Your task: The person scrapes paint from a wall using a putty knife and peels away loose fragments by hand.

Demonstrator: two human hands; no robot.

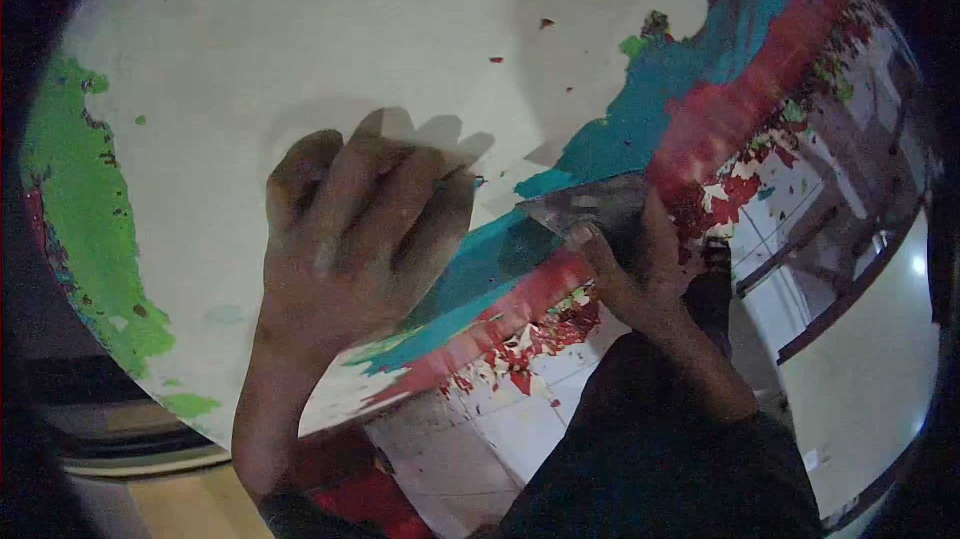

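A large rounded white surface (220, 49) fills the middle of the view, with teal paint (640, 104) and red paint (725, 104) along its lower right edge. My right hand (650, 274) is closed around a flat, dark metal scraper (600, 201), thumb on the blade. The scraper's edge lies at the border of the teal paint. Over the white area, my left hand (360, 219) is held with fingers loosely bent and apart, holding nothing, its shadow close by. Green paint (100, 209) covers part of the surface's left edge.
Peeled paint flakes (535, 344) gather along the lower rim, with more red flakes (735, 194) at the right. Beyond the rim lies a tiled floor (530, 429). A dark metal frame (850, 289) stands at the right. Small loose chips (546, 24) dot the white surface.
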